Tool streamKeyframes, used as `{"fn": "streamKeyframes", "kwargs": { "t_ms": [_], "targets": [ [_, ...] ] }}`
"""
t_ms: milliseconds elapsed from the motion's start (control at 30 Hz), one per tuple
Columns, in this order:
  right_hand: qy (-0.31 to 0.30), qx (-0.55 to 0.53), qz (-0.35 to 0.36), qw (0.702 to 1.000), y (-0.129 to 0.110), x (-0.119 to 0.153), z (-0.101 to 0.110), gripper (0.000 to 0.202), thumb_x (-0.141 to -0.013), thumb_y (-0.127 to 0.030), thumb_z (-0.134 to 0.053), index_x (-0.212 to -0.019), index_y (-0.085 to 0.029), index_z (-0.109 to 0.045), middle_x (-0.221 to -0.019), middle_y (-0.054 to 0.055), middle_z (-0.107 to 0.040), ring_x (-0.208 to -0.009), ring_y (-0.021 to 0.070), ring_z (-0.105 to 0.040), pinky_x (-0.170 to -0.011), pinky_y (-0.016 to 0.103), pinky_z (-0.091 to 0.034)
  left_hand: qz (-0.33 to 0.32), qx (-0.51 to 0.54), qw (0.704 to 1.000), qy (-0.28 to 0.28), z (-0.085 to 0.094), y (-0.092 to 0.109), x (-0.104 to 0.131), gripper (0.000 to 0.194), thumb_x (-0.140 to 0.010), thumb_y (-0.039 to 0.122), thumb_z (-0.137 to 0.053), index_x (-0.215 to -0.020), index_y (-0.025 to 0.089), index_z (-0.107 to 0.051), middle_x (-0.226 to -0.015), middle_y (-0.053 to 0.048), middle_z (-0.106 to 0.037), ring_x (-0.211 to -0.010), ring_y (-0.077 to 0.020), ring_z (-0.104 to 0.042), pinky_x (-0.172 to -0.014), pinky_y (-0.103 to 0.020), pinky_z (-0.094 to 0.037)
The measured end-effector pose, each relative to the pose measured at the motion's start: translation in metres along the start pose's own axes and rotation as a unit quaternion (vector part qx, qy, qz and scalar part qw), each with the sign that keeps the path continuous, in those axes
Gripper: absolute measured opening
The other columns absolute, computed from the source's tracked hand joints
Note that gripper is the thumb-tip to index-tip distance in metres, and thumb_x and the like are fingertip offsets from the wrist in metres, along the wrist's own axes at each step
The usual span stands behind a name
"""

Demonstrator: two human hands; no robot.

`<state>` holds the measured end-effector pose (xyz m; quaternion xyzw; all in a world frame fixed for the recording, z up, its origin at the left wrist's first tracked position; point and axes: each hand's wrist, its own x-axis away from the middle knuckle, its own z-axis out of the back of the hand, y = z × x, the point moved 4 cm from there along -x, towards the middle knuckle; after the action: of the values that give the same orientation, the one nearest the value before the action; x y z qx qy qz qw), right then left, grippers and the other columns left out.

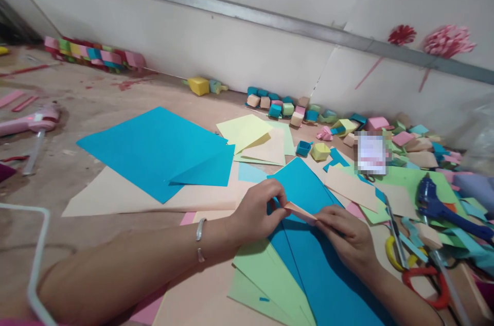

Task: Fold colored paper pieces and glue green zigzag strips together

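Between my two hands is a small folded strip of peach paper [301, 212], held up over blue paper sheets [304, 177]. My left hand [259, 209], with a silver bangle at the wrist, pinches the strip's left end between thumb and finger. The right end is gripped by the fingertips of my right hand [347, 233]. Below my left hand lie light green sheets [270, 274] on top of larger peach paper. A big blue sheet [154, 151] rests farther left.
Scissors [401, 254] and a blue glue gun [436, 202] lie at the right among paper scraps. Small paper boxes [276, 110] line the wall. A pink glue gun [42, 118] is at the left, near a white metal bar [42, 243]. Paper flowers [447, 40] lean at the back.
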<state>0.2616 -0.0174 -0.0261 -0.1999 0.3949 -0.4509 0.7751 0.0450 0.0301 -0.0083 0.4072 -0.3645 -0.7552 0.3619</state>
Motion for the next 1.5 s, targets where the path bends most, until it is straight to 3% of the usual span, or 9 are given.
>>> {"fn": "streamKeyframes", "kwargs": {
  "t_ms": [133, 367, 633, 833, 1033, 1167, 1233, 1400, 1500],
  "targets": [
    [-0.012, 0.025, 0.026, 0.999, -0.005, 0.000, 0.000, 0.021, -0.090, -0.009, -0.058, -0.100, -0.022, -0.070, -0.088, 0.006, -0.066, -0.079, 0.0161, -0.061, -0.067, 0.027, -0.050, 0.038, 0.034, 0.999, -0.004, 0.000, -0.002, -0.001, 0.018, -0.074, 0.017, -0.073, -0.082, 0.017, -0.057, -0.078, 0.000, -0.060, -0.068, -0.0121, -0.055, -0.062, -0.024, -0.048],
    [0.018, 0.059, 0.043, 0.997, -0.016, -0.004, 0.002, 0.019, -0.088, -0.009, -0.060, -0.099, -0.021, -0.070, -0.085, 0.006, -0.064, -0.079, 0.0167, -0.060, -0.068, 0.029, -0.050, -0.022, -0.001, 1.000, -0.007, 0.002, 0.003, -0.002, 0.006, -0.081, 0.019, -0.067, -0.078, 0.016, -0.063, -0.076, -0.003, -0.064, -0.069, -0.0131, -0.056, -0.063, -0.026, -0.046],
    [0.052, 0.043, 0.025, 0.997, -0.014, -0.006, 0.005, 0.018, -0.088, -0.014, -0.061, -0.100, -0.022, -0.072, -0.083, 0.005, -0.066, -0.076, 0.0168, -0.062, -0.066, 0.029, -0.052, 0.021, 0.018, 1.000, 0.010, 0.004, -0.001, -0.002, 0.009, -0.078, 0.021, -0.071, -0.071, 0.018, -0.067, -0.072, -0.003, -0.066, -0.069, -0.0149, -0.058, -0.064, -0.028, -0.047],
    [0.056, 0.030, 0.018, 0.998, -0.018, -0.009, 0.006, 0.014, -0.088, -0.017, -0.062, -0.096, -0.022, -0.072, -0.080, 0.005, -0.067, -0.074, 0.0170, -0.063, -0.064, 0.029, -0.052, 0.028, -0.006, 1.000, -0.014, 0.003, -0.001, -0.003, 0.011, -0.080, 0.023, -0.069, -0.071, 0.017, -0.066, -0.072, -0.003, -0.065, -0.069, -0.0154, -0.058, -0.064, -0.029, -0.047],
    [0.048, 0.072, 0.039, 0.995, -0.023, -0.011, 0.005, 0.013, -0.090, -0.016, -0.058, -0.094, -0.020, -0.070, -0.081, 0.006, -0.068, -0.077, 0.0178, -0.062, -0.068, 0.030, -0.051, -0.034, -0.119, 0.989, -0.085, -0.004, 0.005, 0.001, 0.007, -0.085, 0.021, -0.061, -0.082, 0.016, -0.063, -0.076, -0.004, -0.063, -0.068, -0.0160, -0.054, -0.062, -0.029, -0.042],
    [0.028, 0.085, 0.084, 0.992, -0.034, -0.011, 0.003, 0.012, -0.090, -0.015, -0.057, -0.091, -0.019, -0.068, -0.078, 0.006, -0.067, -0.074, 0.0173, -0.059, -0.067, 0.031, -0.049, -0.104, -0.120, 0.982, -0.103, -0.009, 0.011, 0.005, 0.015, -0.087, 0.030, -0.066, -0.091, 0.015, -0.069, -0.076, -0.005, -0.065, -0.072, -0.0179, -0.057, -0.065, -0.031, -0.043],
    [0.019, 0.086, 0.095, 0.992, -0.039, -0.012, 0.003, 0.012, -0.091, -0.016, -0.056, -0.090, -0.019, -0.068, -0.077, 0.005, -0.067, -0.072, 0.0172, -0.059, -0.065, 0.031, -0.047, -0.091, -0.089, 0.988, -0.090, -0.009, 0.012, 0.004, 0.015, -0.088, 0.029, -0.064, -0.084, 0.016, -0.072, -0.074, -0.005, -0.064, -0.072, -0.0174, -0.058, -0.065, -0.030, -0.044],
    [0.009, 0.059, 0.078, 0.995, -0.041, -0.014, 0.004, 0.014, -0.091, -0.016, -0.054, -0.088, -0.020, -0.067, -0.075, 0.005, -0.066, -0.070, 0.0175, -0.057, -0.064, 0.032, -0.046, 0.014, 0.008, 0.998, -0.066, -0.006, 0.007, 0.001, 0.014, -0.083, 0.028, -0.070, -0.074, 0.018, -0.075, -0.066, -0.003, -0.060, -0.065, -0.0152, -0.056, -0.058, -0.028, -0.045],
    [-0.003, 0.053, 0.080, 0.995, -0.041, -0.015, 0.004, 0.014, -0.091, -0.015, -0.054, -0.087, -0.020, -0.067, -0.075, 0.006, -0.066, -0.071, 0.0178, -0.056, -0.064, 0.033, -0.046, 0.019, 0.022, 0.998, -0.061, -0.006, 0.010, 0.002, 0.015, -0.082, 0.029, -0.071, -0.072, 0.018, -0.075, -0.063, -0.002, -0.059, -0.063, -0.0140, -0.055, -0.056, -0.026, -0.044]
  ]
}}
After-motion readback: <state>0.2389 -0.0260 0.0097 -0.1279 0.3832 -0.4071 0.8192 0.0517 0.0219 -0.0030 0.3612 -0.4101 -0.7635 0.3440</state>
